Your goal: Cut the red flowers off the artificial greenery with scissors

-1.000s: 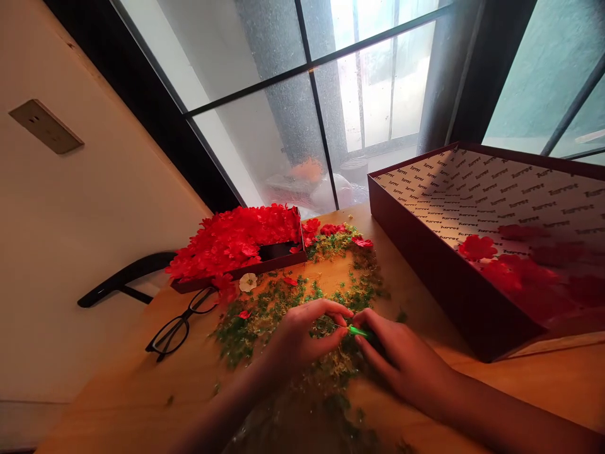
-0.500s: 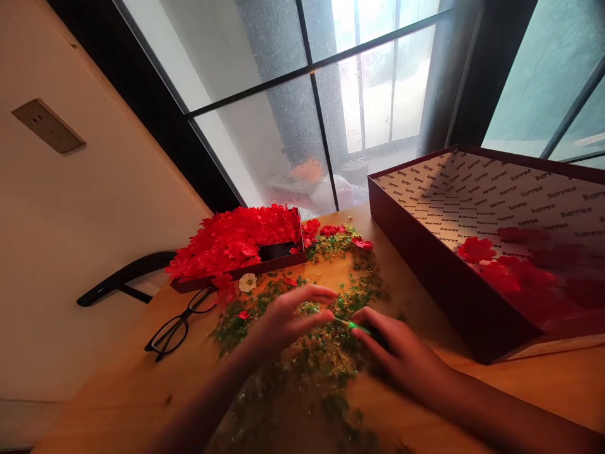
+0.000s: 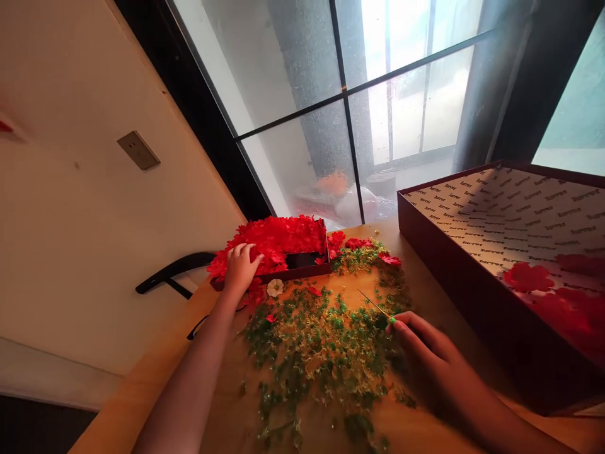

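Observation:
My left hand (image 3: 241,265) reaches onto the heap of red artificial flowers (image 3: 278,236) in the shallow dark box (image 3: 297,272). Its fingers are bent but apart, and no flower shows held between them. My right hand (image 3: 420,343) is closed around an awl (image 3: 375,304), a thin pointed metal shaft with a green end by my fingers. The shaft points up and left, over the table. Between my arms spreads a pile of small green and yellow plastic flower pieces (image 3: 326,340). A white flower (image 3: 275,288) lies by the box's front edge.
A large maroon box (image 3: 439,265) with printed lining stands at the right, red flowers (image 3: 527,277) inside it. Eyeglasses (image 3: 196,329) lie partly hidden behind my left forearm. A window (image 3: 326,145) and a wall with an outlet (image 3: 138,150) border the wooden table (image 3: 222,403).
My left hand has left the awl's tip and moved up and left to the red flowers. My right hand still holds the awl. The view has shifted left.

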`<state>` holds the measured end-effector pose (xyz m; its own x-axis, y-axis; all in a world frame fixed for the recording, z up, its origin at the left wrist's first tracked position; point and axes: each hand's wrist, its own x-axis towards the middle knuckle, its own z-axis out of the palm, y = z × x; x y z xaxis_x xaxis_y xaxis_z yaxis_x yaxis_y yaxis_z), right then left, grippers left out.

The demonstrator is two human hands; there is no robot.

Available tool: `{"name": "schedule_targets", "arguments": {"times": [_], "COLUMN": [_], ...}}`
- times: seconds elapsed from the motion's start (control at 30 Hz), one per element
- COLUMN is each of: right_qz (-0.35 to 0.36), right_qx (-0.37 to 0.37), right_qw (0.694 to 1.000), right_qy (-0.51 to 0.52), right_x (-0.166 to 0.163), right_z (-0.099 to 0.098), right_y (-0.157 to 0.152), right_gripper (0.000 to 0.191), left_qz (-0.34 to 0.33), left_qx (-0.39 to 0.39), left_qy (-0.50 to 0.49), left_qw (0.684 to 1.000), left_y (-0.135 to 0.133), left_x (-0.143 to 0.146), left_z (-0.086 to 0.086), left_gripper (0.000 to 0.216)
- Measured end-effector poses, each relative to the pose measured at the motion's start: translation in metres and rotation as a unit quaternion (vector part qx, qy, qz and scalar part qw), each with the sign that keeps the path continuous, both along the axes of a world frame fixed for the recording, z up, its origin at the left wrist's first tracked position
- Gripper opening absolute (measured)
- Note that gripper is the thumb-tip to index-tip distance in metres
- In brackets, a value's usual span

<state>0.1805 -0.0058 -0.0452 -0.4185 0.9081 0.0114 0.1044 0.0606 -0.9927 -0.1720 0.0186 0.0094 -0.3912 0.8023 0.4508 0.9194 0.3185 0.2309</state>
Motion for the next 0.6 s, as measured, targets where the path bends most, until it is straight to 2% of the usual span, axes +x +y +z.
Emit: {"name": "schedule_targets", "arguments": {"times": [0.13,0.2,0.5,0.6], "right_qz": [0.010,0.010,0.026,0.021], "right_qx": [0.009,0.015,0.012,0.014], "right_qw": [1.000,1.000,0.999,0.999], "right_qy": [-0.007,-0.011,-0.033,-0.025], "right_x": [0.000,0.000,0.000,-0.001], "right_z": [-0.002,-0.005,-0.008,-0.009], "right_y": [0.001,0.001,0.001,0.002], "right_gripper": [0.031,0.029,0.028,0.027], "left_qz": [-0.013,-0.018,-0.027,-0.063], "left_qx": [-0.063,-0.065,0.050,0.077], "left_qy": [-0.045,-0.059,-0.117,-0.222], "left_qw": [0.997,0.996,0.991,0.970], "left_y": [0.003,0.003,-0.002,-0.013], "left_x": [-0.015,-0.014,0.020,0.041], "left_z": [-0.002,-0.003,0.018,0.022], "left_gripper": [0.019,0.016,0.025,0.028]}}
